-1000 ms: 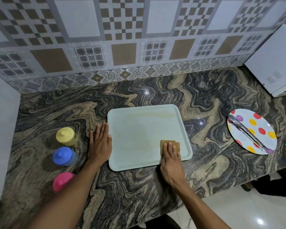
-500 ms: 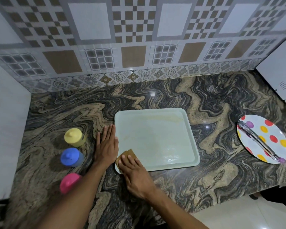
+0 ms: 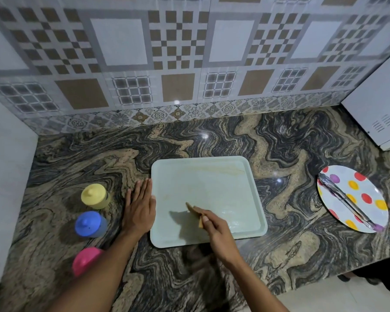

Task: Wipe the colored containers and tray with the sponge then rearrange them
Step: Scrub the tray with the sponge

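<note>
Sponge [image 3: 195,212] held over the tray [image 3: 212,183]
My right hand [image 3: 216,230] pinches the tilted sponge above the tray's near-left part. My left hand [image 3: 140,208] lies flat, fingers straight, on the counter [image 3: 291,244] against the tray's left rim, with the yellow container [image 3: 95,195], blue container [image 3: 89,224] and pink container [image 3: 86,260] further left.

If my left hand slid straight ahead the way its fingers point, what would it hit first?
Likely nothing soon. The left hand lies flat on the countertop beside the tray, fingers toward the tiled wall. It may graze the tray's far left corner; otherwise the way looks free up to the wall.
</note>
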